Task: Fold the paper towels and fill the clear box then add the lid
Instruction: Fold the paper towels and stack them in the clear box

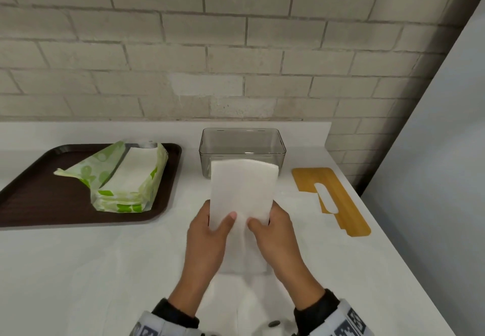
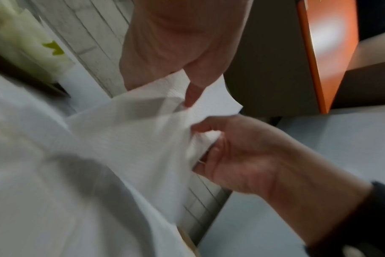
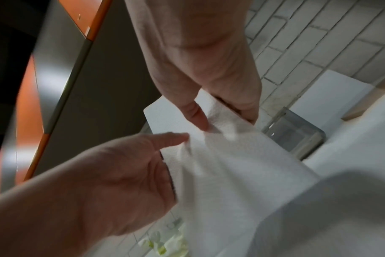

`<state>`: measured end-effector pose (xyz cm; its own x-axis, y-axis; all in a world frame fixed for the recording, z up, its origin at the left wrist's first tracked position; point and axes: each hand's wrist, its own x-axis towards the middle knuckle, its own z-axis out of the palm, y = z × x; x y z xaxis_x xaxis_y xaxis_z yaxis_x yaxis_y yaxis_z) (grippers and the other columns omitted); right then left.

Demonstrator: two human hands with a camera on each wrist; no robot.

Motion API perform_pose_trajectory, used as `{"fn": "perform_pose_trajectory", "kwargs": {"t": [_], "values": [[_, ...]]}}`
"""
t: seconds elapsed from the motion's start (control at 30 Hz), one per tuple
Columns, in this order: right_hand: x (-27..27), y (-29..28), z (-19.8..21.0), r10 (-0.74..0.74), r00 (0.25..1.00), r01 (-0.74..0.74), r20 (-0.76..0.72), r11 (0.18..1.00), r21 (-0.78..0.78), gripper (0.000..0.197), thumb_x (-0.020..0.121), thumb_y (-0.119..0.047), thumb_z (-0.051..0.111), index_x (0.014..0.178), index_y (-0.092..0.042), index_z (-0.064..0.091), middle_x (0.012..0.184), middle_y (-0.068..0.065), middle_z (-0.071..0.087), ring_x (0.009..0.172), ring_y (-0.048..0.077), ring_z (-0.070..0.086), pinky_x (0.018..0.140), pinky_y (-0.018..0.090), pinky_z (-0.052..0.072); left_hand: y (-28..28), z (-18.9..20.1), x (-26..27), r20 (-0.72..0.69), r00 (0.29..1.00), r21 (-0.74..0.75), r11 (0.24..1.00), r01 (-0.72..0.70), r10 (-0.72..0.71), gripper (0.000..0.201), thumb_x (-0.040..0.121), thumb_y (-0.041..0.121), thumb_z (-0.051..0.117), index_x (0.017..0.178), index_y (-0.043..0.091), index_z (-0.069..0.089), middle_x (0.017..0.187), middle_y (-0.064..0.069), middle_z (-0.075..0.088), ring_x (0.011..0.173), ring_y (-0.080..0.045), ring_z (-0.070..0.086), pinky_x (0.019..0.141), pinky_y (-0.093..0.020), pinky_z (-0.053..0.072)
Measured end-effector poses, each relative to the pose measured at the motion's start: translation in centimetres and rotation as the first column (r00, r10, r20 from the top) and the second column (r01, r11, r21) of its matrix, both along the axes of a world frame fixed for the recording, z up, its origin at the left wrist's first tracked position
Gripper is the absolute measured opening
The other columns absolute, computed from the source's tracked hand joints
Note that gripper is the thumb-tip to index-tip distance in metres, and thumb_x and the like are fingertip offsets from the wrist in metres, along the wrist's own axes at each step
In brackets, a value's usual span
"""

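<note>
Overhead, the left hand (image 1: 207, 233) and right hand (image 1: 273, 230) both pinch a folded paper towel (image 1: 242, 191), lifted above the table (image 1: 78, 270) before the clear box (image 1: 242, 146); the lid (image 1: 330, 199) lies right. Both wrist views confirm thumb-and-finger pinches on the towel's edges.

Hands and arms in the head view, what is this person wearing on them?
Both hands, the left hand and the right hand, are bare, with no gloves. Each wrist has a dark, soft-looking cuff, and over it a pale grey-white band printed with black square markings. The band on the right shows these markings most clearly. No cables show.
</note>
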<state>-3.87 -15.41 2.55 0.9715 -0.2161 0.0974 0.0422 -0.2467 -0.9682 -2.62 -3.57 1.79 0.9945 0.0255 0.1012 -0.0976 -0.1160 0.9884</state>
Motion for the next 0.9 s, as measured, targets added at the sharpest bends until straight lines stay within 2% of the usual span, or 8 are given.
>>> {"fn": "perform_pose_trajectory", "kwargs": {"t": [0.17, 0.27, 0.33, 0.47, 0.6, 0.77, 0.83, 0.9], "values": [[-0.4, 1.0, 0.5, 0.145, 0.987, -0.146, -0.071, 0.989, -0.007, 0.030, 0.087, -0.007, 0.056, 0.102, -0.033, 0.053, 0.091, -0.018, 0.061, 0.082, -0.003, 0.060, 0.065, 0.007, 0.049, 2.7, 0.5, 0.4, -0.117, 0.992, -0.131, 0.991, 0.040, -0.055, 0.023, 0.077, 0.029, 0.070, 0.100, 0.025, 0.068, 0.095, 0.003, 0.075, 0.085, -0.013, 0.071, 0.071, -0.028, 0.055], [-0.4, 1.0, -0.5, 0.215, 0.957, -0.226, -0.197, 0.973, -0.038, 0.026, 0.082, 0.002, 0.056, 0.099, -0.019, 0.057, 0.091, 0.002, 0.066, 0.070, 0.008, 0.058, 0.066, 0.017, 0.048, 4.1, 0.0, 0.5, -0.125, 0.991, -0.192, 0.979, -0.068, 0.045, 0.013, 0.082, 0.023, 0.067, 0.095, 0.026, 0.069, 0.092, 0.006, 0.075, 0.085, -0.014, 0.071, 0.076, -0.033, 0.054], [0.5, -0.9, -1.2, 0.156, 0.950, -0.196, -0.271, 0.972, -0.128, 0.026, 0.081, 0.007, 0.053, 0.093, -0.017, 0.057, 0.084, 0.003, 0.063, 0.065, 0.007, 0.054, 0.061, 0.017, 0.045, 5.2, -0.1, 0.6, -0.137, 0.985, -0.256, 0.957, -0.137, 0.105, 0.013, 0.085, 0.019, 0.065, 0.096, 0.025, 0.067, 0.091, 0.007, 0.075, 0.085, -0.013, 0.070, 0.075, -0.031, 0.054], [2.0, -6.0, -2.6, -0.110, 0.887, -0.141, -0.449, 0.861, -0.489, 0.024, 0.087, -0.007, 0.056, 0.111, -0.009, 0.056, 0.114, 0.007, 0.059, 0.097, 0.017, 0.056, 0.069, 0.012, 0.040, 6.8, -0.8, 0.3, -0.201, 0.966, -0.303, 0.927, -0.219, 0.163, 0.019, 0.090, 0.020, 0.061, 0.108, 0.019, 0.062, 0.103, 0.001, 0.070, 0.097, -0.022, 0.066, 0.090, -0.041, 0.050], [2.1, -6.6, -3.6, -0.109, 0.750, -0.343, -0.653, 0.779, -0.524, 0.059, 0.079, -0.037, 0.072, 0.122, -0.004, 0.046, 0.123, 0.008, 0.052, 0.113, 0.022, 0.051, 0.079, 0.021, 0.037, 6.5, -1.8, -0.2, -0.226, 0.961, -0.289, 0.932, -0.220, 0.157, 0.028, 0.093, 0.023, 0.056, 0.120, 0.015, 0.058, 0.106, 0.001, 0.067, 0.102, -0.024, 0.063, 0.096, -0.045, 0.047], [3.3, -5.1, -5.3, -0.158, 0.737, -0.385, -0.657, 0.701, -0.600, 0.050, 0.071, -0.040, 0.076, 0.101, -0.008, 0.052, 0.108, 0.007, 0.051, 0.106, 0.025, 0.052, 0.082, 0.030, 0.043, 6.0, -2.1, -0.4, -0.238, 0.963, -0.258, 0.947, -0.191, 0.129, 0.020, 0.094, 0.023, 0.054, 0.114, 0.019, 0.057, 0.102, 0.004, 0.066, 0.100, -0.023, 0.062, 0.091, -0.040, 0.047], [3.0, -5.0, -5.2, -0.154, 0.803, -0.286, -0.576, 0.749, -0.598, 0.029, 0.077, -0.029, 0.072, 0.077, -0.013, 0.048, 0.083, -0.001, 0.049, 0.088, 0.019, 0.053, 0.063, 0.023, 0.040, 6.1, -1.9, -0.4, -0.245, 0.962, -0.257, 0.948, -0.187, 0.123, 0.021, 0.094, 0.024, 0.053, 0.115, 0.020, 0.057, 0.101, 0.003, 0.066, 0.100, -0.024, 0.062, 0.091, -0.040, 0.047], [2.4, -5.1, -4.1, -0.126, 0.878, -0.166, -0.461, 0.824, -0.541, 0.036, 0.082, -0.020, 0.069, 0.063, -0.017, 0.038, 0.067, -0.005, 0.042, 0.065, 0.011, 0.046, 0.051, 0.019, 0.031, 6.3, -1.8, -0.5, -0.266, 0.958, -0.271, 0.946, -0.181, 0.108, 0.022, 0.095, 0.025, 0.051, 0.115, 0.017, 0.057, 0.100, 0.001, 0.067, 0.097, -0.024, 0.063, 0.087, -0.038, 0.048]]}}
